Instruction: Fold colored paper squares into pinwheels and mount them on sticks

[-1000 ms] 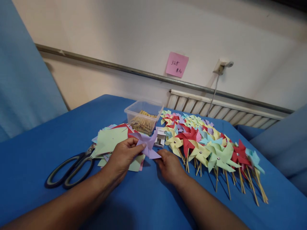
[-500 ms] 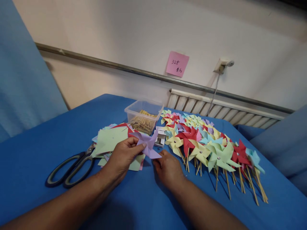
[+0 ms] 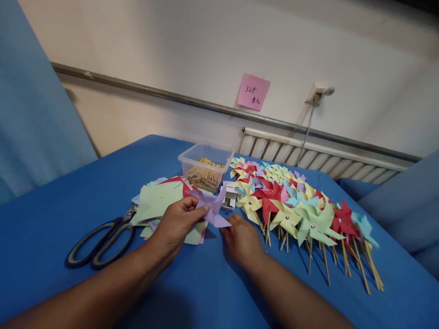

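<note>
A purple paper pinwheel (image 3: pixel 214 209), its corners folded to the centre, is pinched between the thumb and fingers of my left hand (image 3: pixel 180 223). No stick shows on it. My right hand (image 3: pixel 244 242) is low by the table, just right of the pinwheel's lower point. Its fingers are drawn together, and whatever they hold, if anything, is hidden. Beyond the fingertips stands a small open white box (image 3: pixel 229 201), with tiny dark specks on the cloth in front of it. Behind my left hand lies a pile of coloured paper sheets (image 3: pixel 158 197), a green one on top.
Black-handled scissors (image 3: pixel 103 242) lie at the left, blades under the paper. A clear plastic tub (image 3: pixel 192 162) of thin wooden sticks stands at the back. Many finished pinwheels (image 3: pixel 315 225) on sticks cover the right side of the blue-covered table (image 3: pixel 68 201).
My right hand has shifted slightly to the right, away from the pinwheel. My left hand and the purple pinwheel have stayed nearly still.
</note>
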Action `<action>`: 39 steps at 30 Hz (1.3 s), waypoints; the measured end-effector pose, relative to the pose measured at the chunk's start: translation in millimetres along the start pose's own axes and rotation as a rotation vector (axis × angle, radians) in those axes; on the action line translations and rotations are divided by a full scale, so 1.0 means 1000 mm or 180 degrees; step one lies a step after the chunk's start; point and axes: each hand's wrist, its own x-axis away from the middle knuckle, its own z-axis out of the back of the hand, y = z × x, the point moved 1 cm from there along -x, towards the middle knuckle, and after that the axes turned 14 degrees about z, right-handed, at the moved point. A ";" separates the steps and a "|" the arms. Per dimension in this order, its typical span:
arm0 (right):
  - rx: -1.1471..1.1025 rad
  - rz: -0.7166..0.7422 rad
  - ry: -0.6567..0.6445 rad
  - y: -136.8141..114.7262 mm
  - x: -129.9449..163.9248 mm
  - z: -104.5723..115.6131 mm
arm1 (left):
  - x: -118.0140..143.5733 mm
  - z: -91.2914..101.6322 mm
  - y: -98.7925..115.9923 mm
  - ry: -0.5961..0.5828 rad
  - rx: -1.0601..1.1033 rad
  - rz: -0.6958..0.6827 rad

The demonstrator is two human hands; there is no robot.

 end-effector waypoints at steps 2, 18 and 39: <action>-0.0039 0.0010 -0.0005 0.002 -0.001 0.000 | 0.000 0.000 0.000 0.0009 0.0009 0.0001; -0.0639 0.0004 0.0148 0.005 -0.003 -0.002 | 0.004 -0.002 0.002 0.0039 0.0044 0.0003; -0.0404 0.0301 0.0100 0.003 0.001 -0.002 | 0.001 0.000 0.000 0.0007 -0.0060 -0.0056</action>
